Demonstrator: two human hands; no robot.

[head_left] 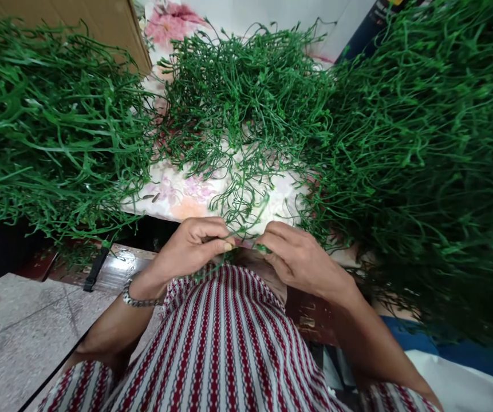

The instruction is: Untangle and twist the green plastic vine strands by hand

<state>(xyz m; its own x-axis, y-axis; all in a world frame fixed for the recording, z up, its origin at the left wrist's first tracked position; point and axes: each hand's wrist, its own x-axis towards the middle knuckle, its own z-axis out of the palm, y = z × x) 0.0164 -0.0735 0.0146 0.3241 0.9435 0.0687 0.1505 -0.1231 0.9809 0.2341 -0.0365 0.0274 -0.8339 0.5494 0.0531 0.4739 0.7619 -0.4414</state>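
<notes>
Close to my lap, my left hand (pixel 192 246) pinches a thin green plant stem (pixel 259 212) between thumb and fingers. The stem rises slantwise to the right, between the two hands. My right hand (pixel 300 257) has its fingers closed on a small green piece (pixel 263 248), perhaps part of the same stem; its fingers hide most of it. Just beyond the hands, loose green stems (pixel 241 194) lie scattered on a floral cloth (pixel 169 186). They look like artificial plant stems, though I cannot be sure.
Large heaps of green stems stand at the left (pixel 57 131), the middle (pixel 255 86) and the right (pixel 426 131). Behind the left heap is a cardboard box (pixel 100 26). A dark blue object (pixel 364 31) leans at the back right. Tiled floor (pixel 23 326) shows at lower left.
</notes>
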